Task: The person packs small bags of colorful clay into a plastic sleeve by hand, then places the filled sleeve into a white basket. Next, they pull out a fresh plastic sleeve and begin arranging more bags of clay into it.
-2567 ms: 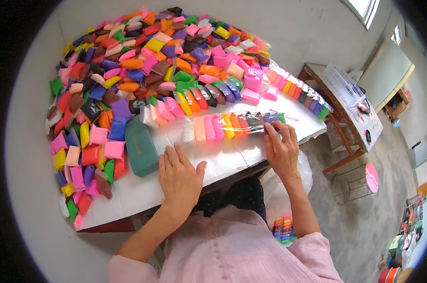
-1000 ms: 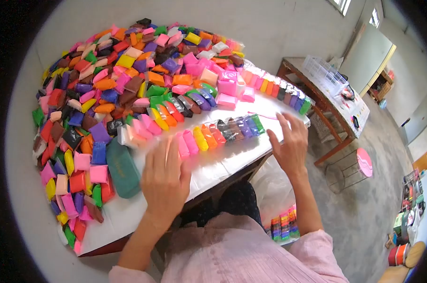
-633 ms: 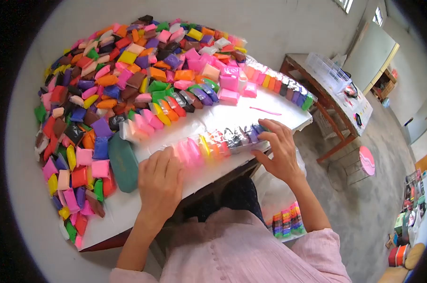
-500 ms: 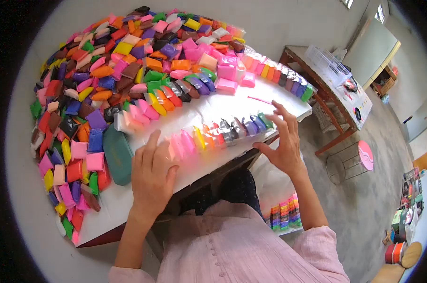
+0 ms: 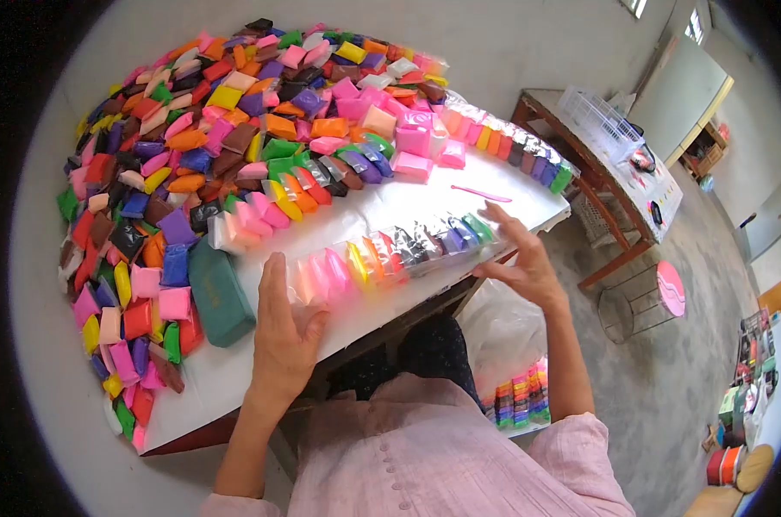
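A row of small soft packets [image 5: 384, 257], running from pale pink through yellow, orange, red and black to blue and green in clear plastic, lies near the front edge of the white table [image 5: 203, 379]. My left hand [image 5: 285, 336] is at the row's pink end, fingers stretched upright and thumb apart. At the green end, my right hand [image 5: 527, 265] has its thumb and fingers spread around the corner of the row. A thin pink tool [image 5: 480, 193] lies just beyond the right fingers. Left of my left hand rests a dark green case [image 5: 221, 293].
A large heap of colourful packets [image 5: 184, 172] covers the table's far left side. Another packed row [image 5: 515, 145] lies along the far right edge. Beyond it stand a side table [image 5: 580, 159] with a white basket [image 5: 599, 121] and a pink-topped stool [image 5: 670, 289]. Stacked packets [image 5: 520, 396] sit below.
My left hand has turned more upright and moved right against the row's pink end. My right hand has lowered its fingers toward the green end. The row has shifted slightly left and down.
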A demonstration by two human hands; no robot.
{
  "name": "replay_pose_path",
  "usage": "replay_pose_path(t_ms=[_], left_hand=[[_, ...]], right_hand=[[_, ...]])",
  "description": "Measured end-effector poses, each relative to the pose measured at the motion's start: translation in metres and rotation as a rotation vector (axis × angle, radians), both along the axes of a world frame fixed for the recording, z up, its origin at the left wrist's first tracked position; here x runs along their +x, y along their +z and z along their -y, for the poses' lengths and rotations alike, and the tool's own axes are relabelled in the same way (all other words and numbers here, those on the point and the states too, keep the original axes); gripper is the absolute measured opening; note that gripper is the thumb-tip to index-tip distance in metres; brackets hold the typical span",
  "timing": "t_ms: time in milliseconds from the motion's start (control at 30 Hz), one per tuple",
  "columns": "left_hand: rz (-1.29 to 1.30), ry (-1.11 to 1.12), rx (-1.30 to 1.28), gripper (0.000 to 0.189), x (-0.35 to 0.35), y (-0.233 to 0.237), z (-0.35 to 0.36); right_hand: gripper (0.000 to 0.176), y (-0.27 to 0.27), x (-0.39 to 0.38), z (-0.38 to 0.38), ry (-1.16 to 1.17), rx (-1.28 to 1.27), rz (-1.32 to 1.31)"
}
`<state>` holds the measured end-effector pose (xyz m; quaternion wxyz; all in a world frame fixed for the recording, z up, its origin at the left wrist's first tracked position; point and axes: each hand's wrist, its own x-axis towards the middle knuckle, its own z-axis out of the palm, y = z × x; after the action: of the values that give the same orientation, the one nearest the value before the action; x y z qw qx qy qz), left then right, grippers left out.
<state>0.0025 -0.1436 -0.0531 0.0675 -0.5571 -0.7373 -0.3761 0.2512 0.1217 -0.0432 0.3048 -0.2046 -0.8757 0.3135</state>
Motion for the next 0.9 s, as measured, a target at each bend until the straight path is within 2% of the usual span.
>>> replay_pose_path(t_ms=[33,167,267,300,367,400,467,533,567,667,700,767,867,900], left_hand=[[0.055,-0.021,-0.024,0.077,0.000,0.008,0.003],[0.216,-0.085,0.017,0.075,-0.005,0.027,0.000],[0.117,-0.063,-0.079,0.074,-0.014,0.008,-0.004],[0.206,-0.076,-0.070,0.073,-0.015,0.005,-0.003],[0.386,-0.098,-0.053,0.071,-0.016,0.000,0.002],[0.334,-0.100,-0.074,0.072,-0.017,0.001,0.004],[0.232,-0.102,-0.115,0.074,-0.018,0.005,0.006],[0.415,-0.097,-0.161,0.080,-0.020,0.011,0.009],[0.504,-0.098,-0.182,0.083,-0.021,0.015,0.010],[0.442,-0.067,-0.084,0.096,-0.017,0.019,0.019],[0.352,-0.026,-0.067,0.099,-0.011,0.029,0.020],[0.169,0.050,-0.039,0.105,0.004,0.054,0.024],[-0.097,-0.033,-0.046,0.100,0.002,0.069,0.012],[-0.107,-0.064,-0.131,0.095,-0.004,0.068,0.004]], right_hand=[[0.096,0.011,0.003,0.003,0.009,-0.057,-0.033],[0.108,0.039,-0.004,-0.004,0.048,0.048,0.036],[0.111,0.035,-0.029,-0.007,0.178,0.016,0.056],[0.100,0.031,-0.036,-0.004,0.213,-0.118,0.032],[0.092,0.017,-0.037,-0.007,0.157,-0.128,0.058],[0.089,0.011,-0.036,-0.007,0.132,-0.133,0.075],[0.090,0.006,-0.033,-0.005,0.133,-0.251,0.020],[0.091,0.006,-0.030,-0.004,0.138,-0.295,-0.026],[0.099,0.010,-0.026,-0.008,0.107,-0.321,0.026],[0.108,0.032,-0.011,-0.001,0.036,-0.149,0.116],[0.113,0.033,-0.011,-0.002,0.042,0.040,0.075],[0.111,0.055,-0.023,0.020,0.045,0.249,0.137],[0.106,0.074,-0.061,0.056,0.138,0.456,0.242],[0.101,0.070,-0.078,0.061,0.178,0.524,0.205]])
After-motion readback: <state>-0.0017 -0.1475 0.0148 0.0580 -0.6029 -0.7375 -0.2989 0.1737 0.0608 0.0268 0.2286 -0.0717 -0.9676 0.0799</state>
